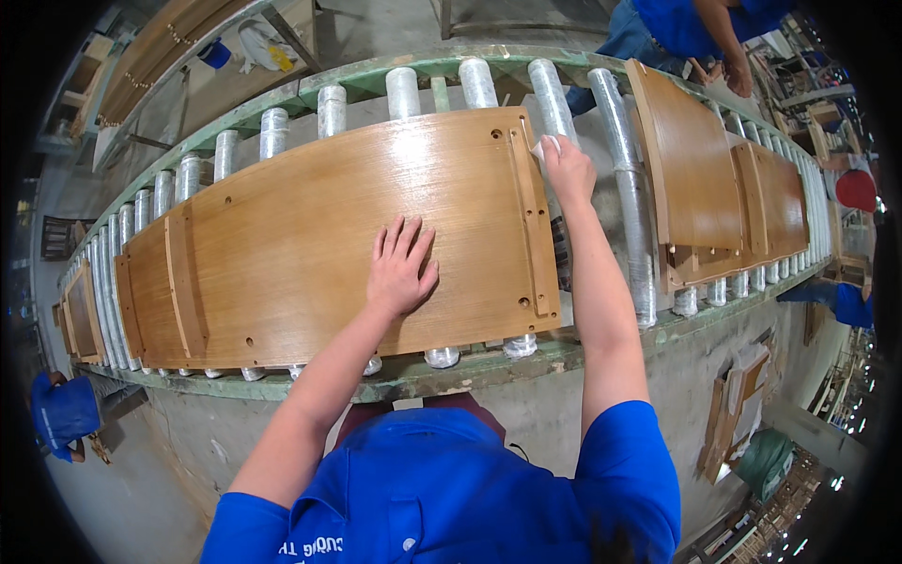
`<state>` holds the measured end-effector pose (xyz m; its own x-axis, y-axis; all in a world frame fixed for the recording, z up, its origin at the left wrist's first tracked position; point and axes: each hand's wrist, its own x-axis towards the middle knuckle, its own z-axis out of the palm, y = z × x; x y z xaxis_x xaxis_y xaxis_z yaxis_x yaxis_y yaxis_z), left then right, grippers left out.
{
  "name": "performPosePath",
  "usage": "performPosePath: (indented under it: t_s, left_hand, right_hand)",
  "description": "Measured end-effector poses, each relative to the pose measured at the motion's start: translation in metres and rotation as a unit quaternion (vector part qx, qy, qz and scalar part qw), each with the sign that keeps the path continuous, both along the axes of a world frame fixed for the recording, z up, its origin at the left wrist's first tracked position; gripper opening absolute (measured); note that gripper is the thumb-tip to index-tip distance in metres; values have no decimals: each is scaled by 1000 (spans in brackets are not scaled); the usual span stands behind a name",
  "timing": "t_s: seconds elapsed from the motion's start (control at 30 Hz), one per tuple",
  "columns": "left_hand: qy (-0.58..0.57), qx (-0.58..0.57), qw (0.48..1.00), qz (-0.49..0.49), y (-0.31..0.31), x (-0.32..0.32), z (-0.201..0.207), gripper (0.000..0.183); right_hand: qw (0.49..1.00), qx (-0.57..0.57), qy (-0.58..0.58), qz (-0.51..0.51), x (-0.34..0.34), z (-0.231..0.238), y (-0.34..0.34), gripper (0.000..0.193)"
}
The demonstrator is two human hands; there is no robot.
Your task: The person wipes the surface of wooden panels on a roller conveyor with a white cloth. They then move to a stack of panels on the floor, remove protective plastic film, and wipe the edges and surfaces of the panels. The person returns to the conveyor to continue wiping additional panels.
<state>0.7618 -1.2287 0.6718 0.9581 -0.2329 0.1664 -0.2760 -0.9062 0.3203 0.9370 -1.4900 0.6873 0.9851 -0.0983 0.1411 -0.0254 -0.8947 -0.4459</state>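
Observation:
A large varnished wooden panel [310,226] lies across the plastic-wrapped conveyor rollers in front of me. It carries a wooden strip near each end and several drilled holes. My left hand [402,268] rests flat on the panel's face, right of its middle, fingers stretched out. At the panel's far right corner, my right hand [569,171] is closed around a small white wad [542,148], cloth or paper, held against the end edge. Most of the wad is hidden by the fingers.
Rollers [622,188] run left and right on a green conveyor frame [362,73]. More wooden panels [695,179] sit on the right, and another panel [83,310] at the far left. Across the conveyor stands a person in blue [691,38]; another person [66,409] is at lower left.

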Motion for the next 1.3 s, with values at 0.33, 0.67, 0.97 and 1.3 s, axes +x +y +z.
performPosePath:
  t_s: [0.33, 0.67, 0.97, 1.3]
  left_hand:
    - [-11, 11, 1000, 2, 0, -2, -5, 46]
    - [-14, 21, 1000, -3, -2, -3, -4, 47]
    - [-34, 9, 999, -2, -3, -5, -8, 47]
    - [-43, 25, 999, -8, -4, -6, -7, 46]
  right_hand:
    - [999, 32, 30, -3, -78, 3, -21, 37]
    - [999, 29, 21, -2, -93, 5, -24, 36]
    - [999, 17, 42, -16, -128, 12, -32, 35]
    - [998, 28, 60, -22, -219, 17, -53, 31]
